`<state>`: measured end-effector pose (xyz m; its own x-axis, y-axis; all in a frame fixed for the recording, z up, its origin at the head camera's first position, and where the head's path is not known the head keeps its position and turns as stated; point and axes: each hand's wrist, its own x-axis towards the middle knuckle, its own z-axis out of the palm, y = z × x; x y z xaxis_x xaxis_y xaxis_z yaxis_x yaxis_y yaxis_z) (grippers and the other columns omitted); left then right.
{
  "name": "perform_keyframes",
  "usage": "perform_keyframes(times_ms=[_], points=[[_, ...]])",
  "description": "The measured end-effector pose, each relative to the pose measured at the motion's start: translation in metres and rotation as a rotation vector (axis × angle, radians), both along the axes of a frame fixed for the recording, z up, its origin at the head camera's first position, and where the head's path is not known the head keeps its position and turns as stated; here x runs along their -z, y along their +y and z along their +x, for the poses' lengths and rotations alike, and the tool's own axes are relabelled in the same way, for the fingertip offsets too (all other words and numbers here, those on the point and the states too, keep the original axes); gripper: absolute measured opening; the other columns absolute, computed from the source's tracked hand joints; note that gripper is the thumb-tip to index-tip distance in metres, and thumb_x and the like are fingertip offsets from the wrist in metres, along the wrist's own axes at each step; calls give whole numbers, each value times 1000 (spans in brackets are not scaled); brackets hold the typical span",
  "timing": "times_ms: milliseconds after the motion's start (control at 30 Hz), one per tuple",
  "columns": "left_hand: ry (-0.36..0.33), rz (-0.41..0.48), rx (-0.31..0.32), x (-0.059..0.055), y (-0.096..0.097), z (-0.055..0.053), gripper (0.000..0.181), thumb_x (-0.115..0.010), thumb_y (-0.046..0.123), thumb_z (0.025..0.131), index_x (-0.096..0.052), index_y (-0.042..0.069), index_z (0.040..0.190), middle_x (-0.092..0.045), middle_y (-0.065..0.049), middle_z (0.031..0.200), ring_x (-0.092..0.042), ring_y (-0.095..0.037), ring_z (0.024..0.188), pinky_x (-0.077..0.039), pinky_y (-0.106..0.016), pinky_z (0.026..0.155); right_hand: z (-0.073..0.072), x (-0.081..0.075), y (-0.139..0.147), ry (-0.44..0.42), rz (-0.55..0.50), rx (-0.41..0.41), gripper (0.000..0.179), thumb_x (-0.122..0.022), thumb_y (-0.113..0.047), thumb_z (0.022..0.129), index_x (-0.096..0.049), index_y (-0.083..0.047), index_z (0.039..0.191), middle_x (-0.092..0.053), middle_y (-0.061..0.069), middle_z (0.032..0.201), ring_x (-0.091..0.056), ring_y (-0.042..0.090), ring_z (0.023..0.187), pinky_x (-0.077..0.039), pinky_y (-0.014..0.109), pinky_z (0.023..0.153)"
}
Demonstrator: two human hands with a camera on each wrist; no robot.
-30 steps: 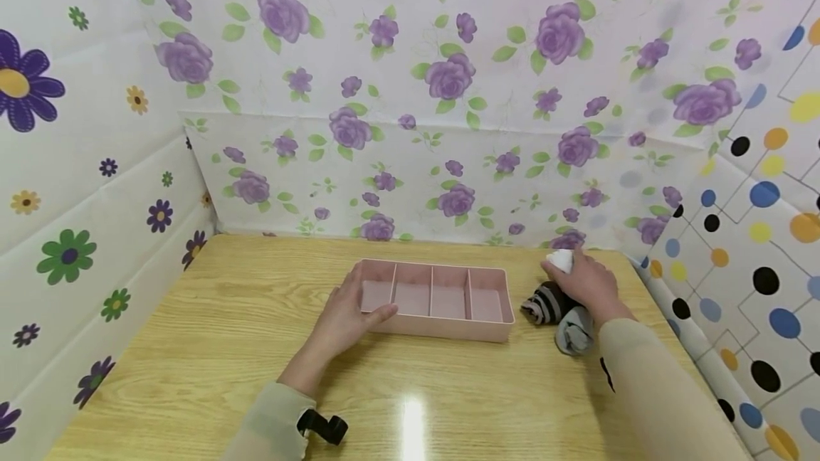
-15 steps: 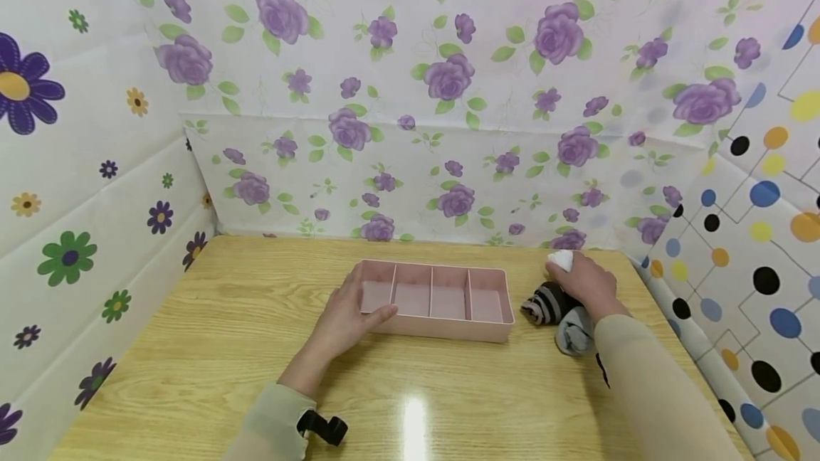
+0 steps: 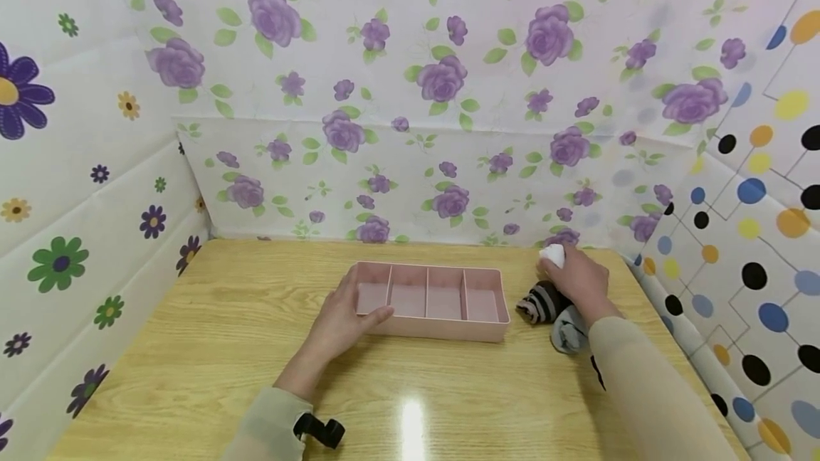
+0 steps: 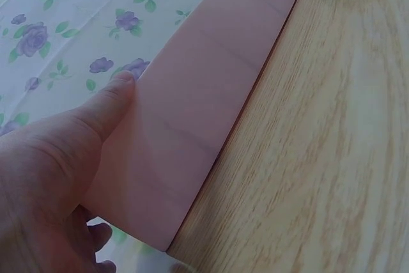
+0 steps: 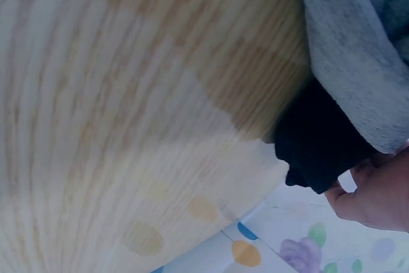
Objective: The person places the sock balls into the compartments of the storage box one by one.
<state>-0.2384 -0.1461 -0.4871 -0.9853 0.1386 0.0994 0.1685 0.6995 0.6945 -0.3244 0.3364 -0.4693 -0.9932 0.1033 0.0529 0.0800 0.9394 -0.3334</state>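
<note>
My left hand (image 3: 339,322) grips the left end of a pink divided box (image 3: 442,328), its thumb over the front wall and its other fingers around the end. In the left wrist view the thumb lies against the long pink wall (image 4: 198,100). My right hand (image 3: 581,279) pinches a white rolled sock (image 3: 552,256) beyond the box's right end. Just in front of that hand sit a black-and-grey striped rolled sock (image 3: 541,302) and a grey rolled sock (image 3: 569,331). The right wrist view has grey fabric (image 5: 358,55) and black fabric (image 5: 319,139) partly covering the right hand.
The wooden table (image 3: 211,347) is bounded by a rose-patterned back sheet (image 3: 410,162), a flowered left sheet (image 3: 96,233) and a dotted right sheet (image 3: 756,233). Three thin dividers split the box into bare compartments.
The head view has shifted slightly. My right hand keeps hold of the white sock, almost in place, and the left hand stays on the box.
</note>
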Motion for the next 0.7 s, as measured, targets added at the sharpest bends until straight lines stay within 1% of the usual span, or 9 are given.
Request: perform_keyframes(times_ms=[67,167,333,533,600,700], points=[[-11,-3,-3,0,0,0,121,-82,57,97,-6,10,178,-19,-21,181,-30,-58,158,-29,-77,122,0,-1,-1,36,-9,-5,76,-59,-52,112,-39,-3,166,-60,38,145,-63,58,123,-45,78,96],[-14,-7,1,1,0,-1,122,-82,57,97,-5,10,179,-18,-21,182,-29,-59,157,-28,-78,122,1,-2,-3,91,-43,-19,73,-61,-49,112,-39,-6,167,-59,36,147,-61,59,125,-41,81,98],[-12,-10,6,1,0,-2,122,-82,58,97,-5,8,178,-17,-22,182,-27,-60,158,-25,-79,123,7,-8,-10,142,-102,-45,73,-60,-49,113,-42,-4,166,-56,33,154,-58,58,130,-39,80,101],[-11,-4,10,0,0,-2,122,-82,58,97,-5,8,178,-17,-22,181,-30,-60,157,-23,-78,124,18,-21,-23,146,-137,-49,75,-57,-54,113,-43,-3,166,-56,32,154,-60,56,128,-41,78,101],[-6,-6,13,0,0,-2,122,-81,59,97,-5,7,178,-17,-24,181,-30,-60,157,-22,-77,125,24,-26,-28,138,-149,-52,76,-57,-55,113,-43,-3,166,-57,32,153,-61,55,126,-43,76,100],[0,-8,15,0,-1,-1,122,-82,58,97,-6,6,178,-17,-25,181,-31,-60,156,-22,-77,125,33,-34,-38,113,-190,-65,78,-57,-58,112,-42,-3,166,-58,32,152,-63,52,123,-50,71,95]])
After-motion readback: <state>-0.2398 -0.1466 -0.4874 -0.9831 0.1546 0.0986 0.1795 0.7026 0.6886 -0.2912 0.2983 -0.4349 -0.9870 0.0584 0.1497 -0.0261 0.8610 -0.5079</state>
